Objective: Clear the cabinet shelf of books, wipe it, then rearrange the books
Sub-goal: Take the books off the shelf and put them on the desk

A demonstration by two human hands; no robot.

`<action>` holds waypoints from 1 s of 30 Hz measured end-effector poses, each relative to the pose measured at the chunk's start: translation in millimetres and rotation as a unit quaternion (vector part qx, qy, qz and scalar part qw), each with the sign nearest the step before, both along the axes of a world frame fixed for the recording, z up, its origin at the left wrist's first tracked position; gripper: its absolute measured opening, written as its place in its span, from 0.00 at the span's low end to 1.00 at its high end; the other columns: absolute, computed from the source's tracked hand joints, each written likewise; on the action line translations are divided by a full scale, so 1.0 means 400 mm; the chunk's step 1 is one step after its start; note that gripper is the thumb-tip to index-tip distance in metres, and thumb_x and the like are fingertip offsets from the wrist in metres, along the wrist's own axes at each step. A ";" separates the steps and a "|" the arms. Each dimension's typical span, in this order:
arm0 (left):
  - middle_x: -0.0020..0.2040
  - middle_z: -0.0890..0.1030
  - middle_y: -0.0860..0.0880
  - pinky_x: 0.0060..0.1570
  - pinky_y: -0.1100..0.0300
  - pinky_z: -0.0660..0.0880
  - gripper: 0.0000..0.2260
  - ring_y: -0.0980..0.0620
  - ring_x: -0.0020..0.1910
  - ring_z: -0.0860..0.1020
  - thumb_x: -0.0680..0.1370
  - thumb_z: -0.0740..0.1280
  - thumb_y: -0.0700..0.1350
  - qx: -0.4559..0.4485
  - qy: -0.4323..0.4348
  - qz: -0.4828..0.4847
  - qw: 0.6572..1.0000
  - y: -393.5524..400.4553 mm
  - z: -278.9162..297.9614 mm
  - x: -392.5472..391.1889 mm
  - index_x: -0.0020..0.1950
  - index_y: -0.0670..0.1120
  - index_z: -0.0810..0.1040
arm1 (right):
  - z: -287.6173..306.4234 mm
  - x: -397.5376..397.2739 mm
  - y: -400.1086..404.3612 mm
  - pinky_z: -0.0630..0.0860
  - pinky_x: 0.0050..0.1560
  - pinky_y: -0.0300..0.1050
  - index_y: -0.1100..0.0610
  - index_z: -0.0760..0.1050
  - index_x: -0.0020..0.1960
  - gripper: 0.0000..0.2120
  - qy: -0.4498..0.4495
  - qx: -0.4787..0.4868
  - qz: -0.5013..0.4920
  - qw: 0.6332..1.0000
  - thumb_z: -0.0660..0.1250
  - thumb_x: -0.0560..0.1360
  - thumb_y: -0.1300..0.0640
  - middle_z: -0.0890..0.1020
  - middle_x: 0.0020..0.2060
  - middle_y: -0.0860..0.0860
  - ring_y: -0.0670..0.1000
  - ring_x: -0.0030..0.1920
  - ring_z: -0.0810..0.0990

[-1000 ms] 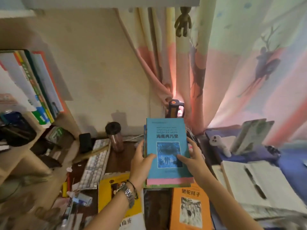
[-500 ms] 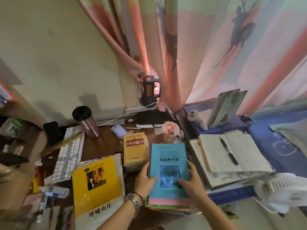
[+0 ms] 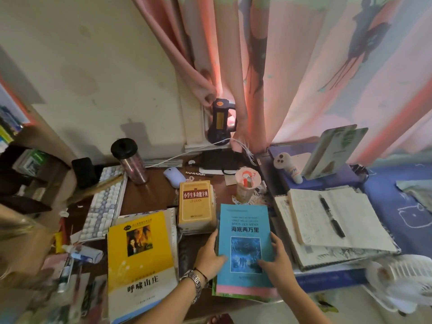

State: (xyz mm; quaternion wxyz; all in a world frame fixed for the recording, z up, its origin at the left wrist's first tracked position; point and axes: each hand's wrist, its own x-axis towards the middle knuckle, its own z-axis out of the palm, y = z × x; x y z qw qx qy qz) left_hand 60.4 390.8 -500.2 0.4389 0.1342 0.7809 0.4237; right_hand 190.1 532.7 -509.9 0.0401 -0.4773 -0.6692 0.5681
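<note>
Books cover a cluttered brown wooden tabletop [image 3: 149,197]: near its front edge lies a large yellow paperback [image 3: 140,265], behind it a thick yellow dictionary [image 3: 196,204]. At the front right, a thin stack topped by a turquoise paperback [image 3: 245,232] is gripped along both long edges, left hand [image 3: 209,258] and right hand [image 3: 277,260], fingers curled on the covers. It looks light, flexible and prone to sliding apart; hold both sides.

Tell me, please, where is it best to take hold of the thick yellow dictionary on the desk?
Probably by its two long edges, coming from above. The yellow dictionary lies flat, cover up, on thinner books. Its spine side faces open desk; the blue book, held by both hands, crowds its right corner.
</note>
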 end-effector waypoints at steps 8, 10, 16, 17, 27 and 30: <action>0.69 0.72 0.47 0.54 0.64 0.73 0.32 0.51 0.64 0.74 0.78 0.65 0.42 -0.066 0.052 -0.111 0.990 -0.013 0.029 -0.040 0.77 0.49 0.53 | 0.036 -0.006 0.016 0.70 0.63 0.50 0.55 0.60 0.74 0.33 -0.161 0.196 0.131 0.959 0.69 0.73 0.59 0.70 0.65 0.55 0.56 0.63 0.68; 0.65 0.75 0.48 0.57 0.60 0.74 0.26 0.52 0.61 0.75 0.78 0.65 0.46 -0.094 0.107 -0.124 0.982 -0.022 0.041 -0.062 0.75 0.48 0.61 | 0.070 -0.026 0.013 0.69 0.63 0.49 0.56 0.61 0.73 0.29 -0.168 0.284 0.152 0.932 0.66 0.75 0.56 0.69 0.66 0.55 0.55 0.63 0.67; 0.59 0.79 0.53 0.56 0.59 0.75 0.14 0.55 0.58 0.77 0.78 0.62 0.49 -0.122 0.242 -0.125 0.954 -0.080 0.119 -0.132 0.63 0.52 0.75 | 0.187 -0.122 0.014 0.73 0.58 0.45 0.52 0.63 0.70 0.23 -0.136 0.355 0.216 0.899 0.65 0.77 0.53 0.71 0.64 0.51 0.51 0.61 0.70; 0.58 0.80 0.53 0.55 0.58 0.76 0.13 0.54 0.57 0.78 0.78 0.62 0.50 -0.123 0.256 -0.120 0.951 -0.094 0.137 -0.145 0.62 0.52 0.76 | 0.211 -0.142 0.009 0.73 0.58 0.43 0.51 0.63 0.70 0.23 -0.118 0.337 0.232 0.905 0.65 0.77 0.53 0.71 0.64 0.50 0.50 0.62 0.71; 0.56 0.80 0.54 0.53 0.60 0.75 0.12 0.57 0.53 0.78 0.79 0.63 0.49 -0.106 0.387 0.009 0.916 -0.302 0.421 -0.301 0.62 0.51 0.76 | 0.495 -0.403 -0.109 0.73 0.57 0.39 0.48 0.66 0.69 0.21 0.025 0.358 0.358 0.862 0.66 0.78 0.51 0.73 0.65 0.48 0.48 0.60 0.75; 0.55 0.81 0.54 0.53 0.59 0.76 0.11 0.57 0.53 0.79 0.79 0.63 0.49 -0.110 0.431 0.045 0.894 -0.399 0.529 -0.343 0.60 0.51 0.77 | 0.582 -0.479 -0.168 0.75 0.58 0.40 0.49 0.69 0.67 0.19 0.076 0.389 0.409 0.822 0.66 0.77 0.51 0.76 0.62 0.48 0.47 0.58 0.77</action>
